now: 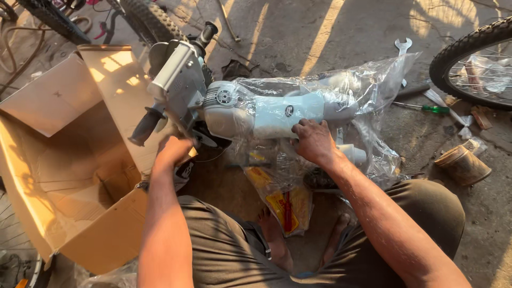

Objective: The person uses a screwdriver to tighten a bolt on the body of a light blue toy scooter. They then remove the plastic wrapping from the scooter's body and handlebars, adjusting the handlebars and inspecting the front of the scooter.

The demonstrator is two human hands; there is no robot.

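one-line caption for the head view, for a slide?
Two bare hands grip a plastic-wrapped grey bicycle frame beside an open cardboard box.

Open brown carton (69, 176), clear plastic wrap (368, 85)

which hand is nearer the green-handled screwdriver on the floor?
Right. The right hand rests on the plastic-wrapped grey tool, with the screwdriver further out on its right. The left hand grips the tool's far end by the cardboard box.

Warm low sunlight streaks the ground, long shadows, sharp focus, edges slightly bowed
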